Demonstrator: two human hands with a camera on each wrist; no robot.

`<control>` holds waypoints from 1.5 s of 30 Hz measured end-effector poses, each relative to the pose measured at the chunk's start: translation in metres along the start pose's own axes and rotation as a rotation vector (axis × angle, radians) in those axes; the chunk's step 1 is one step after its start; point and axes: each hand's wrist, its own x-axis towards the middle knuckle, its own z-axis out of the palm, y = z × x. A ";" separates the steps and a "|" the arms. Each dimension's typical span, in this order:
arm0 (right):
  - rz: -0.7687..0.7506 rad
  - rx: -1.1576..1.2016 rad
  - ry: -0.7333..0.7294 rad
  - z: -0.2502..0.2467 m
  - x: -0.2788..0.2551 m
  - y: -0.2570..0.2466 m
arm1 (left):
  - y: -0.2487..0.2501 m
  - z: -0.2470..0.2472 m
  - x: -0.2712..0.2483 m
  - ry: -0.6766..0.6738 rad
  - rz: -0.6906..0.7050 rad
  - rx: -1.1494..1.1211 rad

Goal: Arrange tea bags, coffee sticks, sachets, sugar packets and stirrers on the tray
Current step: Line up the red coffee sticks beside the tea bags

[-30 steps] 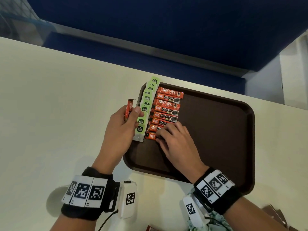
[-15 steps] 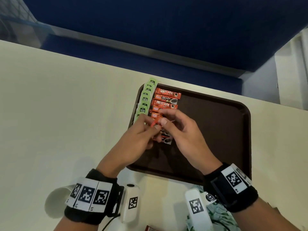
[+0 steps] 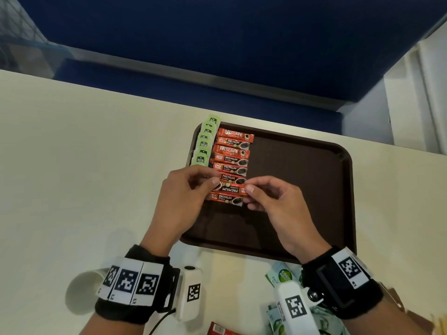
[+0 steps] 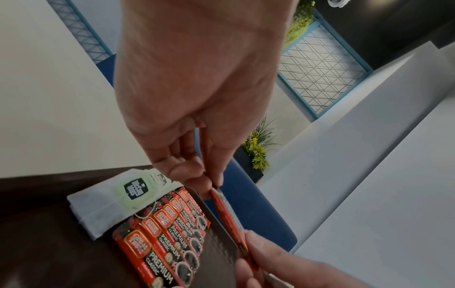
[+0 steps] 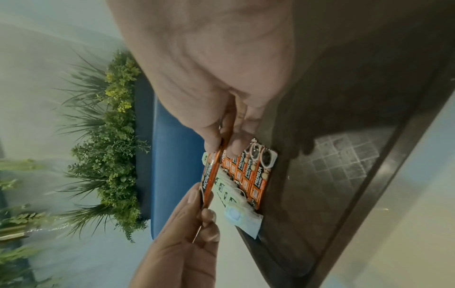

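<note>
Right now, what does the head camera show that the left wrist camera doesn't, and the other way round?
Only the head view shows the whole dark brown plastic tray, the loose green-and-white sachets on the cream table near the right wrist, and the held stick's upside-down print. Only the left wrist view shows yellow-green potted plants and a blue-framed wire grid. Both show the left hand and right hand pinching one orange-red coffee stick by its ends above the row of laid coffee sticks, beside the pale green tea bags.

Head view angled steeply down over the tray [image 3: 338, 151], wrist views set close along each palm, the held coffee stick [image 4: 227, 216] shared by all.
</note>
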 end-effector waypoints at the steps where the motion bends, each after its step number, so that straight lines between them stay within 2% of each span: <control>1: 0.005 0.013 0.014 -0.002 -0.002 0.002 | -0.001 0.000 0.000 0.007 -0.009 -0.006; 8: 0.095 0.273 0.053 -0.009 -0.007 0.012 | 0.001 0.003 -0.002 0.008 -0.039 -0.071; 13: 0.052 0.356 0.092 -0.010 -0.003 0.008 | 0.004 0.003 -0.005 -0.134 -0.063 -0.008; 15: 0.067 0.421 0.094 -0.007 0.000 0.006 | 0.006 0.004 -0.007 -0.151 -0.064 0.002; 19: 0.198 0.394 -0.001 0.007 -0.003 0.007 | 0.007 0.009 -0.011 -0.151 -0.076 -0.068; 21: 0.215 0.350 -0.039 0.011 -0.004 0.008 | 0.006 0.010 -0.012 -0.179 -0.072 -0.043; 23: 0.160 0.248 -0.042 0.012 -0.003 0.008 | 0.003 0.009 -0.012 -0.170 -0.048 0.018; 27: -0.149 -0.360 -0.041 0.010 0.004 0.020 | 0.001 -0.004 -0.007 -0.013 -0.014 0.009; 31: -0.261 -0.793 -0.133 0.020 0.000 0.035 | 0.001 -0.019 -0.003 0.115 0.007 -0.051; 36: -0.408 -1.006 -0.179 0.032 0.003 0.046 | -0.002 -0.025 -0.003 0.134 0.014 -0.062; 45: -0.618 -1.153 -0.060 0.037 0.010 0.063 | -0.006 -0.026 -0.007 0.130 0.015 -0.061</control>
